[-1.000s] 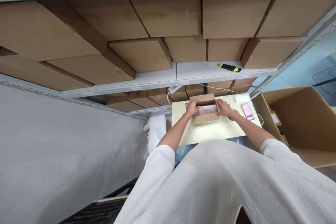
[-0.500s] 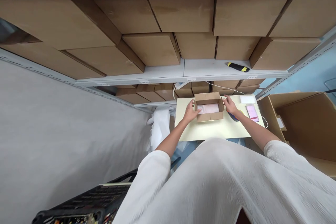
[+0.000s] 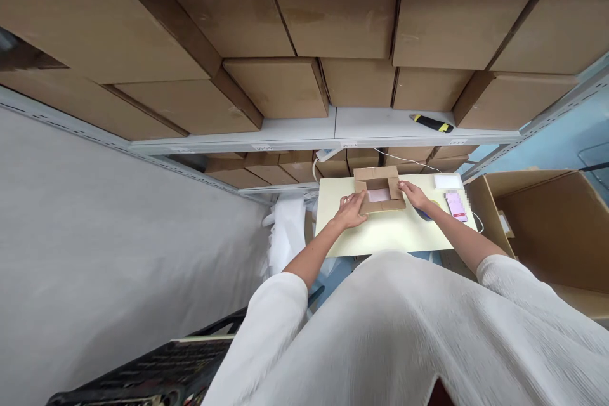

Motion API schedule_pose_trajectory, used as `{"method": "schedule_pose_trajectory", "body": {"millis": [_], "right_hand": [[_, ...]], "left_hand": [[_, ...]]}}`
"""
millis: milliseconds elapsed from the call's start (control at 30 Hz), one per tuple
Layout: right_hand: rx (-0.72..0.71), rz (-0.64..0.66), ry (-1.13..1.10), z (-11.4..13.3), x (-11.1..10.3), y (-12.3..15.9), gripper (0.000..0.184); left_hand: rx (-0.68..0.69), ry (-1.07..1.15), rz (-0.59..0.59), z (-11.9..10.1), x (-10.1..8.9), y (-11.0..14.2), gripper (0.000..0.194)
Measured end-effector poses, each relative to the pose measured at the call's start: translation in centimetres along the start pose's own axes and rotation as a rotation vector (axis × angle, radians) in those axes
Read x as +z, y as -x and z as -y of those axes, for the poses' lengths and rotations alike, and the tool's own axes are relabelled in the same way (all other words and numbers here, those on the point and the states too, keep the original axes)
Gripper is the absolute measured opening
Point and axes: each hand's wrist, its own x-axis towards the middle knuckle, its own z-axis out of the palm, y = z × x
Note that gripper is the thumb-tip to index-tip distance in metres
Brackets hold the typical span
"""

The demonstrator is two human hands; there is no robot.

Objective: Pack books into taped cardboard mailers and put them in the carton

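White sleeves (image 3: 278, 304): nearest to us, in front of the small carton (image 3: 383, 206).
Black crate (image 3: 143, 368): low and to the left of the small carton, well apart from it; we could not make out its contents.
Desk (image 3: 380, 235): directly beneath the small carton, with a bare strip between it and us.
Left hand (image 3: 352, 210): at the small carton's left end, thumb parted from fingers around the near corner; how firmly it held, we could not tell.
Right hand (image 3: 412, 194): at the opposite end, rather narrow, fingertips at the flap's outer edge; we could not see whether they pinched it.
End flaps (image 3: 394, 188): just changed. Half a second earlier they left the small carton's opening clear; now both lay inward across its ends.
Pink contents (image 3: 379, 195): inside the small carton, only the middle showing, so we judged its ends covered.
Back flap (image 3: 375, 172): on the small carton's far side, not yet folded over.
Tape roll (image 3: 425, 215): just right of the small carton, partly under our right wrist.
Phone (image 3: 457, 206): farther right of the small carton.
Large carton (image 3: 547, 228): open, well to the small carton's right.
Cutter (image 3: 432, 124): above and beyond the small carton, on a shelf (image 3: 371, 124).
Stacked boxes (image 3: 337, 16): behind the cutter, above the small carton.
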Motion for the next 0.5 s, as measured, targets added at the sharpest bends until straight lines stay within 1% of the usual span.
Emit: {"method": "schedule_pose_trajectory", "body": {"millis": [67, 133, 233, 333, 433, 500], "right_hand": [[0.014, 0.015, -0.031, -0.2, 0.1, -0.3, 0.065], [0.013, 0.021, -0.045, -0.2, 0.1, -0.5, 0.063], [0.027, -0.007, -0.035, -0.2, 0.1, -1.0, 0.061], [0.051, -0.061, -0.031, 0.1, 0.2, -1.9, 0.065], [0.07, -0.109, -0.051, 0.5, 0.7, -3.1, 0.07], [0.112, -0.112, -0.106, 0.7, 1.1, -4.0, 0.077]], "left_hand": [[-0.032, 0.011, 0.011, 0.1, -0.7, -0.4, 0.089], [-0.088, 0.051, -0.007, 0.2, -1.1, -1.0, 0.079], [-0.166, 0.087, -0.098, 0.3, -1.1, -2.2, 0.07], [-0.237, 0.024, -0.184, 0.3, -0.6, -3.4, 0.076], [-0.264, -0.017, -0.188, 0.4, 0.0, -4.2, 0.089], [-0.256, -0.023, -0.178, 0.6, 0.3, -4.4, 0.094]]}}
